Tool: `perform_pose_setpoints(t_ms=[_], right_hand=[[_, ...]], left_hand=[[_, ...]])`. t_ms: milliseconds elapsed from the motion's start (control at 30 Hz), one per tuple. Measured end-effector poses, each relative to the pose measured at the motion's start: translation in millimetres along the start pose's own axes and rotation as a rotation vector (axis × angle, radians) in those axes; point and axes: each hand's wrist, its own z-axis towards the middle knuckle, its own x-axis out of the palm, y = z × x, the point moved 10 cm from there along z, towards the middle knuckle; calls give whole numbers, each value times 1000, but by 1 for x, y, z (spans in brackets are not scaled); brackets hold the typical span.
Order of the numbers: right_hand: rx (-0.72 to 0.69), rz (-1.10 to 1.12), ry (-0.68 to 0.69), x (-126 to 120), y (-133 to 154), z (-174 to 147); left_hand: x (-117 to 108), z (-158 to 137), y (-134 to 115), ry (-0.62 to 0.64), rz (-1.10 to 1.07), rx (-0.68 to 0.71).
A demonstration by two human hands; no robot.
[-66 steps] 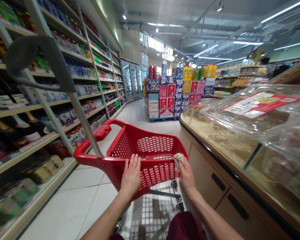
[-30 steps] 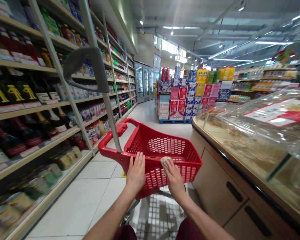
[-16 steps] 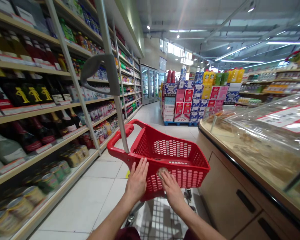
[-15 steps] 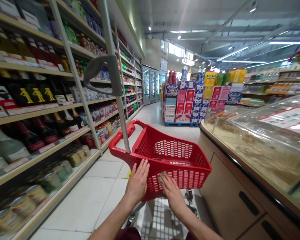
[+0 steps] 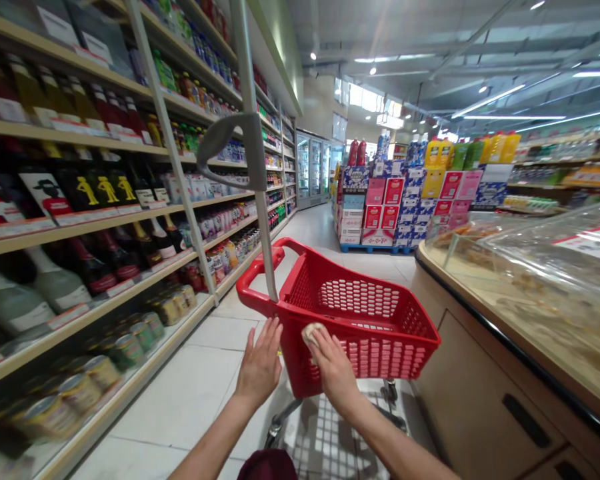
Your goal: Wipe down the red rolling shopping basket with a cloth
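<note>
A red plastic shopping cart [image 5: 300,360] with honeycomb openings in its walls stands before me. A grey pole [image 5: 266,247] with a grey loop grip [image 5: 257,153] rises beside its handle [image 5: 253,300]. My right hand [image 5: 337,373] presses a pale crumpled cloth [image 5: 311,333] against the near side wall, below the rim. My left hand [image 5: 260,367] has its fingers stretched out by the cart's handle-end corner, holding nothing; whether the fingertips touch the plastic I cannot tell. The basket's inside shows no goods.
Shelves of bottles and cans [image 5: 105,213] run along the left. A glass-topped counter [image 5: 500,347] stands close on the right. Beyond the cart, stacked drink cartons [image 5: 380,213] sit on a blue pallet [image 5: 365,249], with glass-door coolers [image 5: 310,167] further back.
My right hand has slid the cloth up and toward the handle end along the cart wall. My left hand has moved left, off the wall's middle. The view has shifted slightly left.
</note>
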Motion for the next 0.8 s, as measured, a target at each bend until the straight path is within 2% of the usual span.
perform_pose_setpoints(t_ms=[100, 267, 467, 633, 700, 800], right_hand=[[25, 35, -18, -2, 5, 25], [-147, 57, 22, 17, 39, 19], [-94, 75, -43, 6, 48, 58], [-267, 106, 12, 19, 66, 47], [-245, 110, -12, 9, 63, 58], [-214, 63, -129, -21, 55, 102]], left_hand=[[-1, -4, 15, 11, 32, -55], [3, -12, 30, 45, 38, -67], [3, -17, 40, 65, 56, -98], [-8, -7, 52, 39, 44, -136], [-17, 4, 65, 17, 56, -177], [-31, 28, 84, -20, 79, -238]])
